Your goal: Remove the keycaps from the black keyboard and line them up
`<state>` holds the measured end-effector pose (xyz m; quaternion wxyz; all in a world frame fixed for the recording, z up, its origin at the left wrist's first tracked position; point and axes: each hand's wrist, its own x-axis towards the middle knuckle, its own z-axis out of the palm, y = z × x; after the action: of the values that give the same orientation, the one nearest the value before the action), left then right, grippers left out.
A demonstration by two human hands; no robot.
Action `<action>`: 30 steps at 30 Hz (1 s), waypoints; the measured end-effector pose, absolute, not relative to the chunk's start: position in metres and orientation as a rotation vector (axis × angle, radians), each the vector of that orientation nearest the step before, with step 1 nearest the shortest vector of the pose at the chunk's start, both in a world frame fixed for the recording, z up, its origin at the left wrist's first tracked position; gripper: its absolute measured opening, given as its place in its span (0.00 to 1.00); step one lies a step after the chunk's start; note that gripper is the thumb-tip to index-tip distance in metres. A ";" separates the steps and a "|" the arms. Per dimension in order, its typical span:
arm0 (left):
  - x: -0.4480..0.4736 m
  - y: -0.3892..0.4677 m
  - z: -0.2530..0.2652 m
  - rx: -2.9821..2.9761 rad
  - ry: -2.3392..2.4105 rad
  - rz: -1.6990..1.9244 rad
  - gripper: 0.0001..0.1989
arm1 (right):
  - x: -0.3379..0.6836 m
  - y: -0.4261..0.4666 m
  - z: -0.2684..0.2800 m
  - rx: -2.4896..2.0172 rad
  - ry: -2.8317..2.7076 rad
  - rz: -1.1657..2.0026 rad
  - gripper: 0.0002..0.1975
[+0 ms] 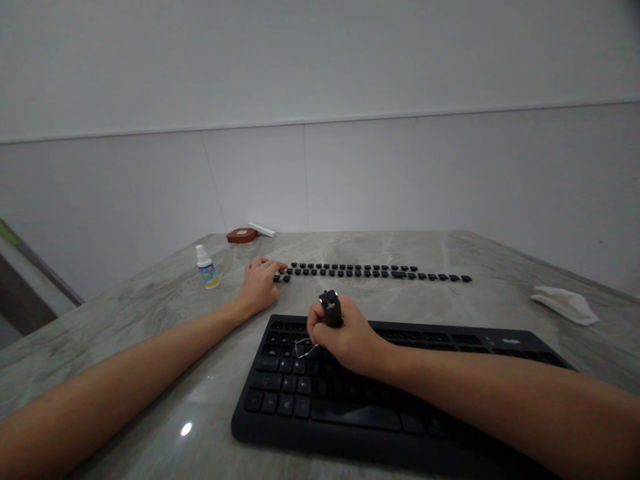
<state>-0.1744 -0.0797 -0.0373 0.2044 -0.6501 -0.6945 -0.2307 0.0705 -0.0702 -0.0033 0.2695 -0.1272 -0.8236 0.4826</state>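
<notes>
My right hand (345,333) is closed around the dark handle of a keycap puller (331,309). The puller's bent wire loop (304,348) hangs over the left part of a black keyboard (367,415). The keyboard's upper left rows show bare sockets, while keycaps still sit in the lower left rows. Farther back, my left hand (260,283) rests at the left end of rows of loose black keycaps (350,273). Its finger and thumb are bent around a keycap (277,279) there; the fingertips are partly hidden.
A small white bottle (207,268) with a coloured label stands left of my left hand. Near the wall lie a reddish-brown case (241,235) and a white strip (262,229). A folded white cloth or tissue (565,304) is on the right of the marbled table (165,340).
</notes>
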 end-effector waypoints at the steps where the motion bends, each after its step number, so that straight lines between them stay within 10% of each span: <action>1: -0.174 -0.080 -0.037 -1.808 -1.939 -0.645 0.27 | 0.070 -0.070 -0.003 -0.348 -2.224 1.303 0.08; 16: -0.159 -0.097 -0.028 -1.987 -1.674 -0.942 0.20 | 0.074 -0.071 -0.003 -0.379 -2.281 1.158 0.09; 30: -0.129 -0.127 -0.016 -2.283 -1.444 -1.298 0.19 | 0.093 -0.075 -0.005 0.189 -2.692 0.245 0.09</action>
<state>-0.1294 -0.1267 -0.0159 0.0720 -0.7597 -0.4806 -0.4320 0.0929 -0.0749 -0.0054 0.2144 0.0683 -0.9703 0.0884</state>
